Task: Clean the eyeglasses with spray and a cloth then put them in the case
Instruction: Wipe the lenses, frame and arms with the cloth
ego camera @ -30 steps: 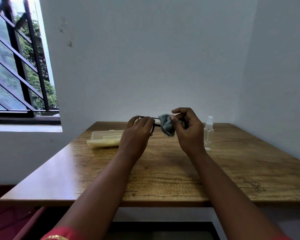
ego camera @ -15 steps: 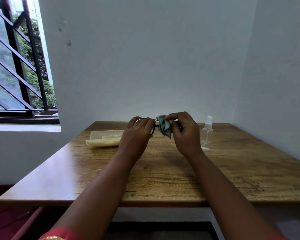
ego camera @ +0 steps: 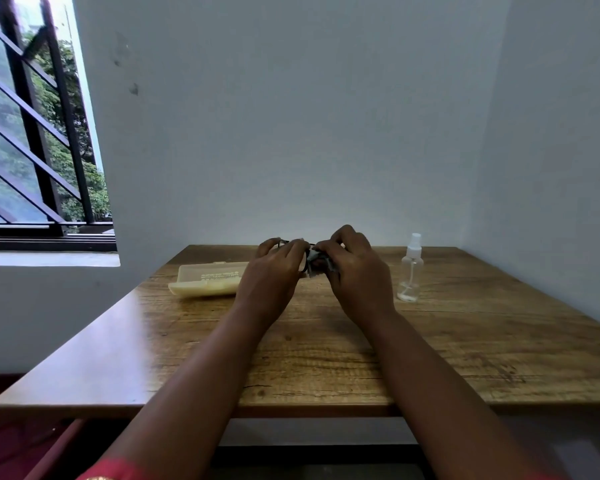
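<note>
Both hands [ego camera: 310,265] have closed together around eyeglasses [ego camera: 305,263] and cloth [ego camera: 315,260].

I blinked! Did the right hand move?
Yes. The right hand slid left, away from the spray bottle, closer to the left hand.

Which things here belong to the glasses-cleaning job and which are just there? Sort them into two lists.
Part of the job:
- eyeglasses, held in the left hand
- cloth, pinched in the right hand
- spray bottle, upright on the table
- case, lying on the table

Just there:
- window with bars
- walls
</note>
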